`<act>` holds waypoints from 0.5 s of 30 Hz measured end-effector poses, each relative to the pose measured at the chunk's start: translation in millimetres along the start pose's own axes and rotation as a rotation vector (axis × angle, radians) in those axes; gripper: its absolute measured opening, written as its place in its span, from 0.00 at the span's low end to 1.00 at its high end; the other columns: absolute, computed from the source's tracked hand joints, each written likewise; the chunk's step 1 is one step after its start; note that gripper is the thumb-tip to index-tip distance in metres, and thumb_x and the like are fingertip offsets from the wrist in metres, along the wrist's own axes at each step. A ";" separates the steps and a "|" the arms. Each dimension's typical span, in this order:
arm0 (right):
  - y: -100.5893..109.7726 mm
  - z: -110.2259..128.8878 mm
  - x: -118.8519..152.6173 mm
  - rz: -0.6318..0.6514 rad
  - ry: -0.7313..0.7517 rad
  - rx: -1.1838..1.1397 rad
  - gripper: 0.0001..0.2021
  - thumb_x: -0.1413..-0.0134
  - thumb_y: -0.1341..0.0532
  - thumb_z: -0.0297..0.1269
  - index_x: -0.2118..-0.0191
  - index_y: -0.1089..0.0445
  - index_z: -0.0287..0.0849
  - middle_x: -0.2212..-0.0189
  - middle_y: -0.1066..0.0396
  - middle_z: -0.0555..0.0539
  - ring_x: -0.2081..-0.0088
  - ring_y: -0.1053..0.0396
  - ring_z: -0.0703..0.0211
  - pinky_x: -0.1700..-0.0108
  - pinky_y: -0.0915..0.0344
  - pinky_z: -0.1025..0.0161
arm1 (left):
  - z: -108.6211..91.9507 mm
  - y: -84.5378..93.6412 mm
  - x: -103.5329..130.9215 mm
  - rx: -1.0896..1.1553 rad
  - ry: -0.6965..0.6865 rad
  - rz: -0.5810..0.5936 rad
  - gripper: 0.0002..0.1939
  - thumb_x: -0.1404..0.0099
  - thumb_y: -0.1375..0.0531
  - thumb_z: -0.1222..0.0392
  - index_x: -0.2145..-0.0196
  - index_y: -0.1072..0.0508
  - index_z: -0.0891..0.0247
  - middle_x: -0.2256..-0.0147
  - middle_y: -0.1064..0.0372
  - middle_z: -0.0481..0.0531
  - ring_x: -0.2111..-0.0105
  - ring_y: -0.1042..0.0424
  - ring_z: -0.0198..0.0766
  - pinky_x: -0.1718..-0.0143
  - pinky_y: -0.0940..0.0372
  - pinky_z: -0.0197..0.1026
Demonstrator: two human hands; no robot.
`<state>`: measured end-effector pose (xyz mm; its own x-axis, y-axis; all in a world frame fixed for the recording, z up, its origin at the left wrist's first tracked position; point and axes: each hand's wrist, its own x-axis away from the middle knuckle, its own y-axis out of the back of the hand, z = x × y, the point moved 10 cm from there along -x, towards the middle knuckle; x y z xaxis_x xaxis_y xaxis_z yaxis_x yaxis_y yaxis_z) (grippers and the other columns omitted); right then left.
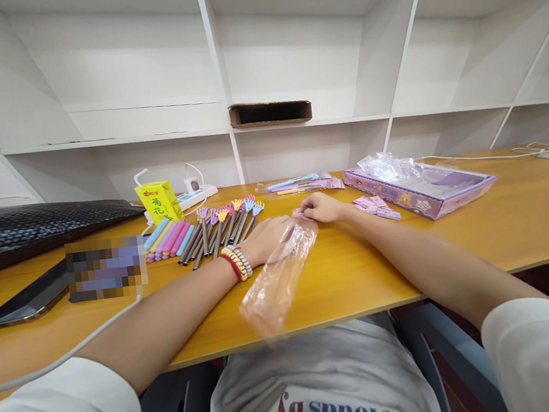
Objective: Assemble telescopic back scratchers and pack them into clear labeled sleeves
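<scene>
A clear plastic bag with a pink strip at its top hangs down toward the table's front edge. My right hand pinches the pink top of the bag, fingers closed. Against the bag's upper part, my left hand is closed with its fingertips partly covered by the film. Left of that hand lie several metallic sticks with small coloured hand-shaped ends, beside a row of pastel tubes. Small pink cards lie beyond my right forearm.
A purple box with crumpled clear film on it stands at the right. Packaged items lie at the back. A yellow drink carton, a power strip and a dark phone are on the left. A white cable crosses the left edge.
</scene>
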<state>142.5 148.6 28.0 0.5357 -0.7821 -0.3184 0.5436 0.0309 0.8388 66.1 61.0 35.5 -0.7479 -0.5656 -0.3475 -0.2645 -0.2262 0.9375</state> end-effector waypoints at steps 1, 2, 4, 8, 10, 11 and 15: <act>1.5 -2.8 0.5 -0.001 -0.021 0.029 0.10 0.56 0.47 0.30 0.71 0.29 0.33 0.77 0.32 0.50 0.75 0.39 0.67 0.73 0.45 0.71 | 6.2 1.9 0.1 -0.029 0.049 -0.030 0.12 0.35 0.52 0.54 0.63 0.33 0.63 0.64 0.32 0.55 0.63 0.32 0.42 0.59 0.39 0.43; 2.3 -5.0 0.9 0.002 -0.037 0.047 0.10 0.56 0.47 0.30 0.72 0.29 0.34 0.78 0.33 0.51 0.76 0.40 0.67 0.73 0.46 0.71 | 12.4 3.9 0.5 -0.053 0.100 -0.060 0.11 0.35 0.52 0.56 0.63 0.34 0.63 0.65 0.32 0.55 0.63 0.32 0.42 0.60 0.39 0.44; 2.1 -7.2 1.3 0.012 -0.048 0.045 0.09 0.56 0.47 0.30 0.73 0.30 0.34 0.79 0.34 0.51 0.76 0.40 0.67 0.74 0.47 0.71 | 19.7 6.7 1.5 -0.060 0.163 -0.101 0.11 0.36 0.53 0.58 0.61 0.35 0.63 0.64 0.33 0.55 0.63 0.33 0.42 0.59 0.39 0.44; -3.6 -4.8 0.7 0.049 -0.032 -0.036 0.11 0.58 0.47 0.28 0.69 0.29 0.34 0.76 0.31 0.50 0.74 0.37 0.66 0.72 0.43 0.71 | 7.6 8.1 0.6 0.004 0.074 -0.097 0.13 0.34 0.55 0.57 0.59 0.35 0.63 0.60 0.33 0.55 0.60 0.33 0.40 0.57 0.39 0.43; -5.3 -2.0 0.6 0.061 -0.022 -0.061 0.12 0.59 0.47 0.28 0.68 0.29 0.34 0.73 0.29 0.50 0.72 0.35 0.66 0.70 0.42 0.71 | -0.8 8.8 0.3 0.013 0.019 -0.079 0.15 0.32 0.58 0.56 0.62 0.34 0.63 0.62 0.33 0.54 0.61 0.33 0.39 0.57 0.40 0.42; -5.8 -0.5 0.7 0.066 -0.018 -0.068 0.12 0.60 0.46 0.28 0.68 0.29 0.34 0.72 0.29 0.49 0.72 0.35 0.65 0.69 0.41 0.71 | -3.4 8.7 0.3 0.011 0.005 -0.069 0.17 0.32 0.59 0.56 0.64 0.33 0.63 0.63 0.33 0.53 0.63 0.33 0.38 0.58 0.40 0.42; -5.7 2.1 1.3 0.071 -0.026 -0.104 0.11 0.60 0.46 0.27 0.68 0.29 0.34 0.72 0.29 0.49 0.72 0.35 0.65 0.70 0.41 0.71 | -5.0 5.2 0.1 -0.023 -0.003 -0.033 0.20 0.32 0.60 0.53 0.67 0.32 0.63 0.66 0.33 0.53 0.65 0.34 0.37 0.60 0.40 0.41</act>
<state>138.7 146.1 23.8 0.5592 -0.7914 -0.2469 0.5695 0.1502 0.8082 67.8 55.7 40.3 -0.7406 -0.5552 -0.3785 -0.2753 -0.2632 0.9246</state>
